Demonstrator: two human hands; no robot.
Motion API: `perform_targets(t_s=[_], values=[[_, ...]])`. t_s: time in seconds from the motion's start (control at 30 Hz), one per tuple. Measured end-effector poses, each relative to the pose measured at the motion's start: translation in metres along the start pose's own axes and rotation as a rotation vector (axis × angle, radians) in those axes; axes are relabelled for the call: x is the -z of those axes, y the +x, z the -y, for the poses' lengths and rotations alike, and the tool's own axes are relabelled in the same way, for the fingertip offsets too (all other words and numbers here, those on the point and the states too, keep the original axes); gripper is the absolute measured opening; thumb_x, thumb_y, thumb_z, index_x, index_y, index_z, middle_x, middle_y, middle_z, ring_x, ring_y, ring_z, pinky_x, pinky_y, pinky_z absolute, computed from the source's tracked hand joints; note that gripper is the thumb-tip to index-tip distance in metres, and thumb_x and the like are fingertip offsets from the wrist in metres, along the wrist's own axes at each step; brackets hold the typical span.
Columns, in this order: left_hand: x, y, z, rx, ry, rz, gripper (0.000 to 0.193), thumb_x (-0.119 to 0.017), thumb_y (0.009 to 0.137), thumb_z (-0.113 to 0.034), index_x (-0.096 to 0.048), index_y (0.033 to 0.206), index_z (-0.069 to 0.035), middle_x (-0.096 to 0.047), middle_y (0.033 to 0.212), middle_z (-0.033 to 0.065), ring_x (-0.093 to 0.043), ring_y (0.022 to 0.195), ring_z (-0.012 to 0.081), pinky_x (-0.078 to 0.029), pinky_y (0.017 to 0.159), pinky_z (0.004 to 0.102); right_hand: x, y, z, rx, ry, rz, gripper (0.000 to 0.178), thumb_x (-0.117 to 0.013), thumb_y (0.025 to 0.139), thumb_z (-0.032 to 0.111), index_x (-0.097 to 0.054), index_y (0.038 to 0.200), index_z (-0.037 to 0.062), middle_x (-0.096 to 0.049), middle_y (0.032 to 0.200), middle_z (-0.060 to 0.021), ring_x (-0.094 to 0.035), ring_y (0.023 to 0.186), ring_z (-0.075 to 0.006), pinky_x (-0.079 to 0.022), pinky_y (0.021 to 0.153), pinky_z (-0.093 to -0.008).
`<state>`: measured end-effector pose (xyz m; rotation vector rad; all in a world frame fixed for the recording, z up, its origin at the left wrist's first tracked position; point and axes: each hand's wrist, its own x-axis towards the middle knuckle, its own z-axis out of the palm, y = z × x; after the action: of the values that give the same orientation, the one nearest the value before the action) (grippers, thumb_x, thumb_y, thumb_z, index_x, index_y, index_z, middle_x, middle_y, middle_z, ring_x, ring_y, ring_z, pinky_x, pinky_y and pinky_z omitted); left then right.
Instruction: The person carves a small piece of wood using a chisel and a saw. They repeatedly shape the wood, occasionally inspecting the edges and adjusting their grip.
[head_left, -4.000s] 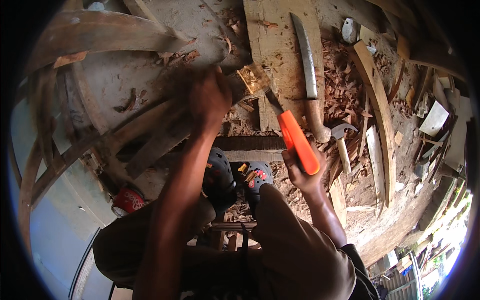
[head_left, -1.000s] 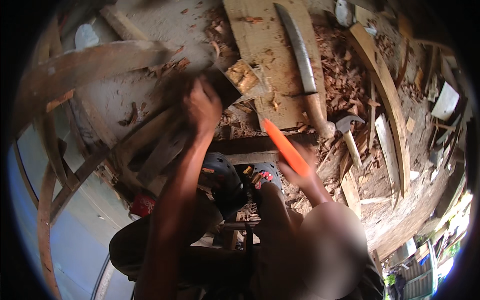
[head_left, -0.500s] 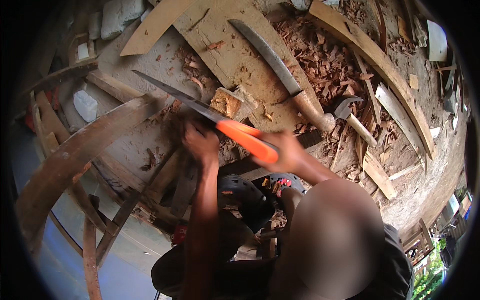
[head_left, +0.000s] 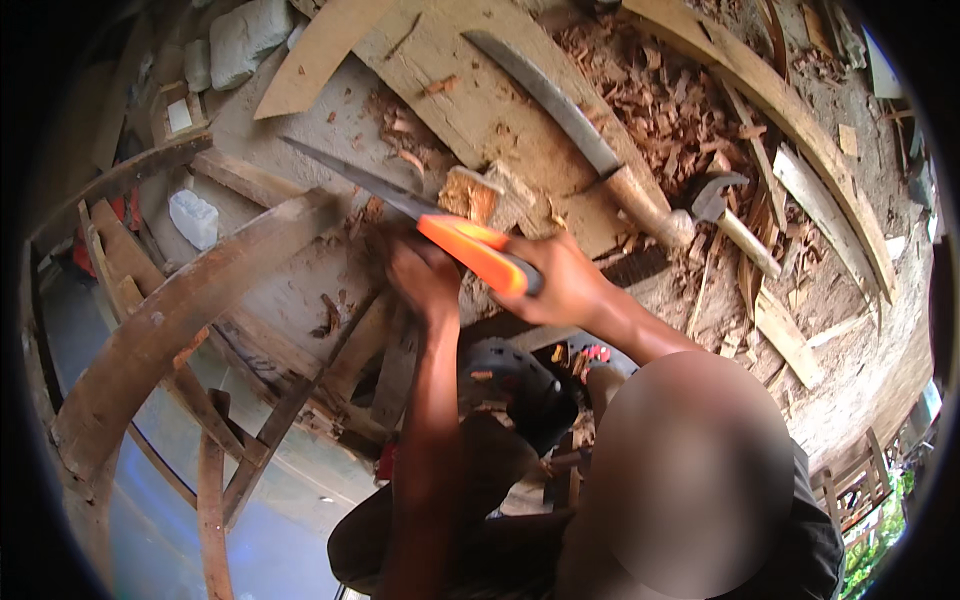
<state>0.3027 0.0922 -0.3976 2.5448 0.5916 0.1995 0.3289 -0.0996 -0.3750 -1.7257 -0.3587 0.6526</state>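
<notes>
My right hand (head_left: 558, 285) grips the orange handle of a handsaw (head_left: 462, 248), whose dark blade points to the far left. Just below the blade is my left hand (head_left: 425, 272), its fingers curled and partly in shadow; what they hold is hidden. Beside the saw, on its far right side, lies a rough wood block (head_left: 470, 197) with a pale, splintered end. It rests by a wide plank (head_left: 425, 105). On that plank lies a machete (head_left: 555, 115) with a wooden handle, pointing away from me.
A hammer-like tool (head_left: 735, 225) lies among wood chips (head_left: 640, 110) at right. Long curved timbers (head_left: 190, 300) cross the left side, and another curved timber (head_left: 800, 120) runs along the right. A white stone (head_left: 194, 219) sits at left. Dark shoes (head_left: 500, 370) show below my hands.
The view has shifted slightly. My right hand and the saw handle have moved a little to the far left relative to the wood block. My left hand stays close under the blade.
</notes>
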Motion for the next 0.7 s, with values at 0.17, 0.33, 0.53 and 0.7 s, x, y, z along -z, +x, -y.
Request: perform_targets(t_s=[0.17, 0.33, 0.53, 0.7], values=[[-0.01, -0.002, -0.001, 0.126, 0.11, -0.088, 0.033, -0.048, 0.105, -0.018, -0.059, 0.086, 0.006, -0.062, 0.078, 0.0314, -0.059, 0.076, 0.053, -0.044, 0.067, 0.0564, 0.054, -0.141, -0.059, 0.066, -0.107, 0.087, 0.047, -0.08, 0.076, 0.027, -0.07, 0.116, 0.0036, -0.075, 0.092, -0.0171, -0.074, 0.078, -0.034, -0.059, 0.074, -0.0436], [0.005, -0.011, 0.008, 0.141, 0.1, -0.105, 0.033, -0.045, 0.106, -0.018, -0.057, 0.088, 0.008, -0.06, 0.089, 0.0323, -0.059, 0.087, 0.0513, -0.045, 0.076, 0.0551, 0.084, -0.151, -0.042, 0.141, -0.189, 0.155, 0.046, -0.076, 0.08, 0.034, -0.071, 0.111, 0.0001, -0.068, 0.073, -0.0095, -0.065, 0.054, -0.0271, -0.056, 0.057, -0.0383], [-0.007, -0.007, 0.017, -0.027, 0.075, -0.098, 0.036, -0.045, 0.107, -0.022, -0.06, 0.09, 0.006, -0.065, 0.086, 0.033, -0.063, 0.083, 0.0522, -0.046, 0.072, 0.0556, 0.011, -0.055, -0.036, 0.197, -0.06, -0.042, 0.034, -0.079, 0.074, 0.02, -0.072, 0.104, 0.0073, -0.07, 0.078, -0.0155, -0.069, 0.065, -0.0352, -0.056, 0.063, -0.0413], [-0.006, -0.006, 0.013, 0.155, 0.102, -0.108, 0.036, -0.045, 0.107, -0.021, -0.057, 0.089, 0.008, -0.06, 0.085, 0.032, -0.059, 0.083, 0.0512, -0.045, 0.073, 0.0552, 0.091, -0.206, -0.032, -0.155, -0.151, 0.123, 0.031, -0.073, 0.075, 0.03, -0.073, 0.098, 0.0093, -0.064, 0.062, -0.0031, -0.067, 0.054, -0.0231, -0.056, 0.056, -0.0362]])
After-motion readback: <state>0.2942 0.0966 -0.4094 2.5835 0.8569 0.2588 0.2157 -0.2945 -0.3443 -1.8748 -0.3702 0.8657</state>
